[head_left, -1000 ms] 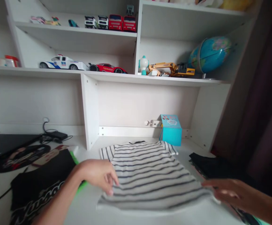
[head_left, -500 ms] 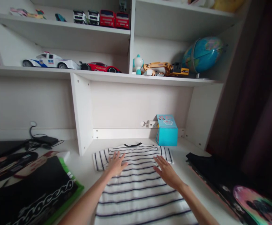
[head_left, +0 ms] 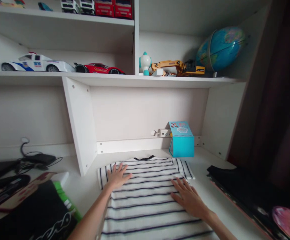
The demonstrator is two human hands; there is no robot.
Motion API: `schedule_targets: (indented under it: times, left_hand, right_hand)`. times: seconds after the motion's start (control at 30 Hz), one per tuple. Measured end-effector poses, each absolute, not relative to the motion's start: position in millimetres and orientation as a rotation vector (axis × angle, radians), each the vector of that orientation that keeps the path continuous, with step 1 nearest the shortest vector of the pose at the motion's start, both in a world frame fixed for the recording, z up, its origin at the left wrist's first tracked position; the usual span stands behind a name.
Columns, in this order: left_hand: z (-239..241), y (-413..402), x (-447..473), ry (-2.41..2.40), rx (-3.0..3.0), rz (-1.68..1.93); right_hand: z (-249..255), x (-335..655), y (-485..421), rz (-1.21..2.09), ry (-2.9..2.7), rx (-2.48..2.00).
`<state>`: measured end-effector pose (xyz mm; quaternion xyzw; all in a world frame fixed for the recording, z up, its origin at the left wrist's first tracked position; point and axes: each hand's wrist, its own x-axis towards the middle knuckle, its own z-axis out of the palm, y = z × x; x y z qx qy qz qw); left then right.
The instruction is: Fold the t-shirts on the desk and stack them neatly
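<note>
— Entry: striped shirt (head_left: 145,207), one. Placement?
— Bench (head_left: 82,190), centre; spread flat, collar (head_left: 144,158) toward back panel (head_left: 145,113), likely for evening out.
— Handling?
— Left hand (head_left: 117,178) by one sleeve (head_left: 103,176), right hand (head_left: 188,196) lower, opposite side; palms down, fingers splayed, gripping nothing, apparently to flatten fabric.
— Flanking stock?
— Dark garments (head_left: 237,190), both sides, apart from the shirt, seemingly leaving it room.

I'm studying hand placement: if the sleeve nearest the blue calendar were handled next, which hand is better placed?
Probably the right hand: spread open over the striped shirt, it lies close to that sleeve, while the left hand is near the opposite sleeve.
</note>
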<state>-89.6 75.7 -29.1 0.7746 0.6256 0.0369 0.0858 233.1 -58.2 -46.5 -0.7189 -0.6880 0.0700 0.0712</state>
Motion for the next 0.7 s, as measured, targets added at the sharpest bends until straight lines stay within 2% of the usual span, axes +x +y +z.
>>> schedule_targets:
  times: [0.07,0.17,0.33,0.5,0.7]
  left_hand:
    - [-33,77,-89,1.872,2.329,0.13]
    - [-37,78,-89,1.878,2.336,0.135]
    - [-36,80,-91,1.88,2.338,0.127]
    - [-34,85,-95,1.889,2.308,0.121]
    - [-38,86,-94,1.899,2.331,0.142]
  right_hand:
    - [-36,231,-47,0.275,-2.021,-2.182]
    - [-30,225,-19,0.13,-1.982,-2.168]
    - [-50,214,21,0.042,-1.997,-2.206]
    - [-64,222,26,0.047,-1.995,-2.226]
    - [-42,209,16,0.1,-1.971,-2.254]
